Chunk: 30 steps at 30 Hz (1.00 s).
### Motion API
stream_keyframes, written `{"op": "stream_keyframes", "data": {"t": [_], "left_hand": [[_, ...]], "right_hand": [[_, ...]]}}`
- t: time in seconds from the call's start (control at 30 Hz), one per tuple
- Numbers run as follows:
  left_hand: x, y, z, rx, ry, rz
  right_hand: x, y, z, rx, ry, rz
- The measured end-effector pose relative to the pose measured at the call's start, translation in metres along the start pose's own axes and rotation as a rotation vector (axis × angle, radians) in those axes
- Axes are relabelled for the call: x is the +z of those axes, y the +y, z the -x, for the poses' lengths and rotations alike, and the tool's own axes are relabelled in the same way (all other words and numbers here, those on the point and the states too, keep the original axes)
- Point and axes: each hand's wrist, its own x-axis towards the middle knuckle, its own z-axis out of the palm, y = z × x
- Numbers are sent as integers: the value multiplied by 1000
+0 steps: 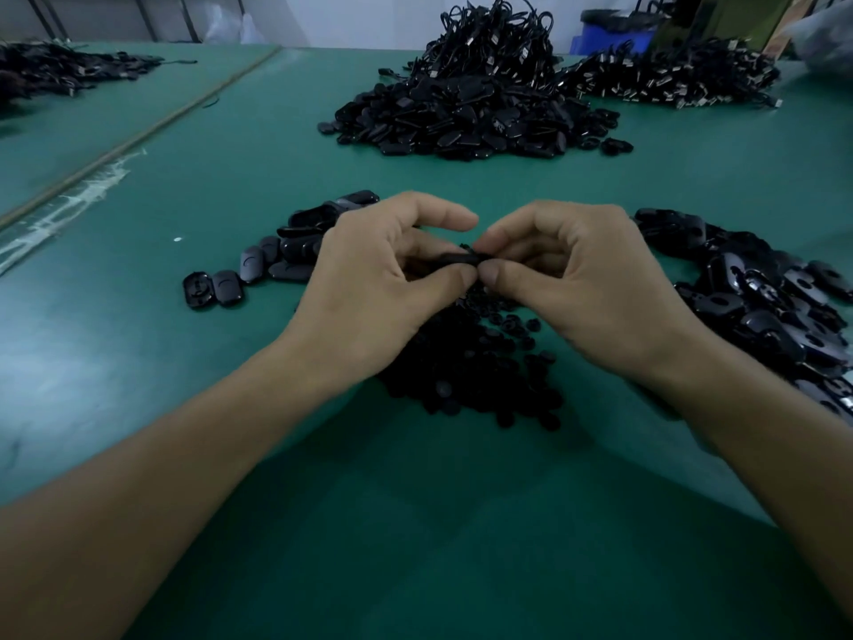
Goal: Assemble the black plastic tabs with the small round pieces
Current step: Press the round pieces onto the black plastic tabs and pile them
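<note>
Both hands meet above the middle of the green table. My left hand grips a black plastic tab between thumb and curled fingers, seen edge-on. My right hand pinches the tab's right end with thumb and forefinger; a small round piece seems to sit at its fingertips, mostly hidden. Below the hands lies a heap of small round black pieces. Loose black tabs lie in a pile to the right and in a smaller group to the left.
A large mound of black tabs sits mid-table further back, with tangled black cables on top and more cables at the back right. Another dark pile lies at the far left. A blue bin stands behind the table.
</note>
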Motion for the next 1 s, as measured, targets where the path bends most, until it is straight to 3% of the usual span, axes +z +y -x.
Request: {"op": "stream_keyframes", "data": {"t": [0.37, 1.0], "left_hand": [[-2, 2, -3, -164, -23, 256], [-4, 2, -3, -98, -4, 115]], "right_hand": [[-2, 7, -3, 46, -27, -97], [1, 2, -3, 128, -14, -81]]}}
